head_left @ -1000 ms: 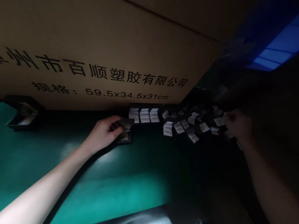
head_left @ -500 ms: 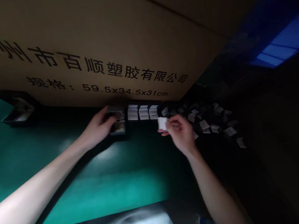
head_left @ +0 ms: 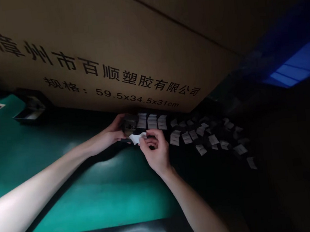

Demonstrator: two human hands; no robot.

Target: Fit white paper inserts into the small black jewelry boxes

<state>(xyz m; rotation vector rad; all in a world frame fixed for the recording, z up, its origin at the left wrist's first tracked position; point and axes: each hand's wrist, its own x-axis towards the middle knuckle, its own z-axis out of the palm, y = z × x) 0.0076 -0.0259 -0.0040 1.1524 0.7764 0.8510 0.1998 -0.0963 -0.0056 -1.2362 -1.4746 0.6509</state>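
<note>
– Your right hand (head_left: 156,151) pinches the white piece (head_left: 135,138) at the near side of the dark case (head_left: 129,123); your left hand (head_left: 108,136) grips the case.
– You're apparently inserting it; next calls for careful aligning.

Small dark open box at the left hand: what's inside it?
Only a dim brownish surface shows in the box. The bent white slip in the right hand covers part of its near side; anything beneath is hidden.

Head camera — looks forward, down — at hands (head_left: 158,155).
</note>
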